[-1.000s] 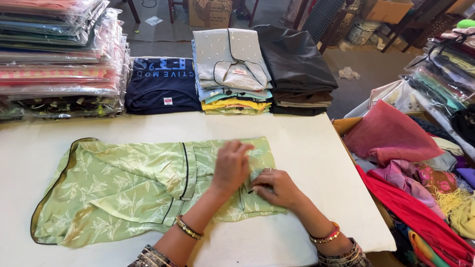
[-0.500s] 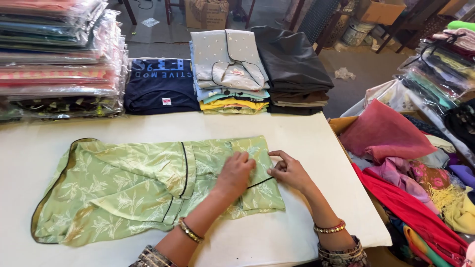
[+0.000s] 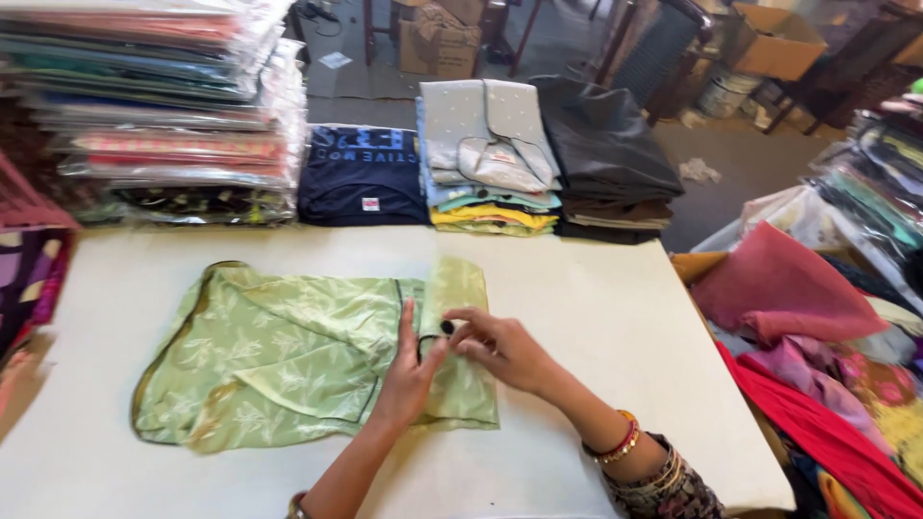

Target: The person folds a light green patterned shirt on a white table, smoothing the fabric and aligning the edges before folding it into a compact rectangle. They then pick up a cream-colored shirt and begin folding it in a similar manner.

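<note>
A light green leaf-patterned garment (image 3: 279, 356) with dark piping lies flat on the white table (image 3: 596, 317). Its right end is folded over into a narrow upright band (image 3: 460, 288). My left hand (image 3: 409, 375) rests flat on the fold with fingers spread, pressing the cloth down. My right hand (image 3: 500, 346) sits just to its right, fingertips pinching at a small dark button on the fold's edge. Bangles circle my right wrist.
Plastic-wrapped fabric stacks (image 3: 163, 115) line the table's back left. A navy folded shirt (image 3: 361, 178), a grey-and-yellow stack (image 3: 486, 159) and dark folded clothes (image 3: 606, 159) stand behind. Loose pink and red fabrics (image 3: 798, 327) heap off the right edge. Cardboard boxes (image 3: 769, 38) sit on the floor.
The garment's right end has been folded over leftward into a narrow band. Both hands shifted up onto the fold, the right hand now pinching at the button.
</note>
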